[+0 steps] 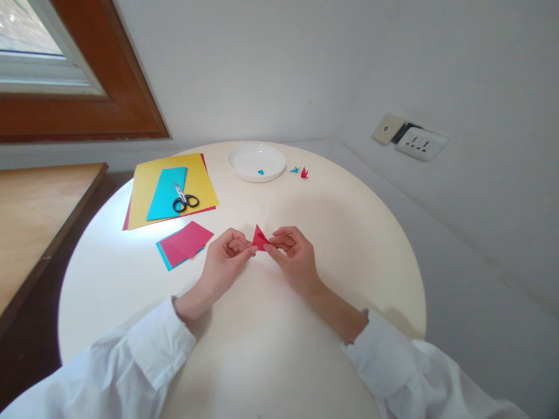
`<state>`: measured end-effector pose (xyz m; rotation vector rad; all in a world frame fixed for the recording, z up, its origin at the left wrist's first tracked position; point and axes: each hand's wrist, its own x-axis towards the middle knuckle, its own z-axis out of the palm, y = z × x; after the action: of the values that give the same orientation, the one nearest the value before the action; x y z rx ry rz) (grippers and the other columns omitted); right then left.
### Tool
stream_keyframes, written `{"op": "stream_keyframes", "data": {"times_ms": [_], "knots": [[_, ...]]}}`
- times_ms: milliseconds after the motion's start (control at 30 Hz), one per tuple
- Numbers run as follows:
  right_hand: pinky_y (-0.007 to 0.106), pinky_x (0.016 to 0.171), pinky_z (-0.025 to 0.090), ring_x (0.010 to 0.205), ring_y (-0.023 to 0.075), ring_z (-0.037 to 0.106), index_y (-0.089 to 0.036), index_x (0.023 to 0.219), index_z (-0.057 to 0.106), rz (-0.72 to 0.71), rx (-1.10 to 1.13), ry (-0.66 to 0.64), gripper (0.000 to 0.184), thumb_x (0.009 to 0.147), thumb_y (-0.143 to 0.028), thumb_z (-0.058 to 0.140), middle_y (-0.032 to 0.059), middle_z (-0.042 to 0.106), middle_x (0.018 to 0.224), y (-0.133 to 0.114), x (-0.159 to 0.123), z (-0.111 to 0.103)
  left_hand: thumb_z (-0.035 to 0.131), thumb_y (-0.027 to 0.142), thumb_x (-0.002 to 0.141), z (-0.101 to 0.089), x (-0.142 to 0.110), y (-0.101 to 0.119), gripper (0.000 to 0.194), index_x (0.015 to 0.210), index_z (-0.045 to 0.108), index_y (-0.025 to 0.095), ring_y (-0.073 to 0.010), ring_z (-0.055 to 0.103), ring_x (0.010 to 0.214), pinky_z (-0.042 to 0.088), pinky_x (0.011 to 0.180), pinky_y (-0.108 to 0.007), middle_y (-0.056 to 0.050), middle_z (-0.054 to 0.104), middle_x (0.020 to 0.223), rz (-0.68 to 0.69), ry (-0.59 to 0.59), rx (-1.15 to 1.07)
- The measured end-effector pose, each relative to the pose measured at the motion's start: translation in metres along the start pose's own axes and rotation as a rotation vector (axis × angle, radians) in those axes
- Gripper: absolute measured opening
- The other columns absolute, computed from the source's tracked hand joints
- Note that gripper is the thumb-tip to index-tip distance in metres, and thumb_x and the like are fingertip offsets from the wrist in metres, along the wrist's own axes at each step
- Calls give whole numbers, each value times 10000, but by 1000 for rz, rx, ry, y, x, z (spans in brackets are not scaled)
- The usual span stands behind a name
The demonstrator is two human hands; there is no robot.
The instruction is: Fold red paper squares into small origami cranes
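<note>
A small piece of folded red paper [259, 237], roughly triangular with its tip pointing up and away from me, is held just above the middle of the table. My left hand [227, 256] pinches its left lower corner between thumb and fingers. On the opposite side, my right hand [296, 256] grips the right corner, its thumb pressed against the paper. Left of my left hand lie a pink-red paper sheet [188, 243] and a blue sheet [166, 259] partly hidden beneath it.
The round white table [349, 256] bears a white plate [257, 152] with a small blue folded piece [261, 172] in it. Beside it sit a blue paper crane [295, 170] and a red folded figure [304, 173]. Scissors [185, 201] rest on blue paper [165, 195] over yellow sheets [204, 185].
</note>
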<state>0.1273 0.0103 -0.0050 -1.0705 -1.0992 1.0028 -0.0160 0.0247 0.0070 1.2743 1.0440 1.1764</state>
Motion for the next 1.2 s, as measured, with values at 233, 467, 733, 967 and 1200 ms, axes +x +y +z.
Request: {"op": "stream_keyframes", "data": {"times_ms": [233, 467, 733, 967, 1200], "knots": [[292, 695, 504, 692, 142, 644, -211, 834, 542, 36, 26, -16, 291, 612, -253, 725, -12, 661, 689, -2, 1, 1, 691, 262, 640, 0, -1, 1, 237, 646, 472, 169, -79, 513, 499, 349, 478, -189, 45, 562, 535, -2, -24, 37], [284, 694, 507, 656, 125, 637, -212, 799, 531, 58, 87, -4, 292, 591, -234, 735, -28, 659, 664, -2, 2, 2, 711, 271, 626, 1, -1, 1, 258, 654, 475, 171, -82, 527, 500, 352, 480, -188, 39, 588, 538, -32, -25, 8], [282, 707, 511, 654, 121, 641, -215, 803, 519, 53, 100, 5, 305, 595, -212, 742, -36, 662, 658, -3, 1, 0, 700, 339, 654, -3, 1, -5, 235, 772, 682, 136, -137, 596, 656, 439, 616, -243, -49, 688, 731, -116, -111, 24], [297, 713, 517, 690, 140, 662, -215, 866, 528, 87, 80, -12, 354, 588, -234, 745, -18, 688, 704, -4, 1, 1, 692, 363, 651, -2, 1, -4, 239, 685, 672, 127, -107, 522, 565, 373, 529, -222, -33, 650, 637, -109, -96, 98], [309, 713, 521, 659, 142, 660, -208, 835, 538, 95, 67, 8, 342, 580, -265, 758, -15, 689, 681, -7, 1, 1, 698, 388, 634, -1, -1, 0, 254, 660, 673, 137, -112, 522, 553, 358, 506, -216, -30, 655, 622, -104, -98, 110]]}}
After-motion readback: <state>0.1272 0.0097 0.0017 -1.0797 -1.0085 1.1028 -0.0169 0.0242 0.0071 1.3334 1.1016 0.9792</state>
